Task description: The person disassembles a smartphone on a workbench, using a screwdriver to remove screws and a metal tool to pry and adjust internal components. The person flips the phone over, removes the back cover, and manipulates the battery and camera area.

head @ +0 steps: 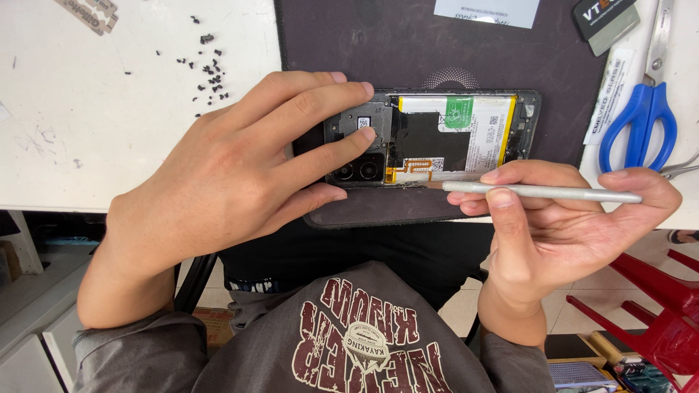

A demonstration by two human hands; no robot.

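Our right hand (561, 225) has a pinching grip on a slim metal tool (539, 192), its tip at the near edge of the opened phone (429, 138). Our left hand (240, 167) presses the phone's camera end onto the dark mat (349, 44) on the bench (87, 109). We judge prying is underway; next needs gentle leverage.

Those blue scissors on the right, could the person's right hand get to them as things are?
Probably yes, but not freely: the blue scissors lie uncovered on the table just beyond the right hand, with nothing between. That hand is full, though, gripping a slim grey tool.
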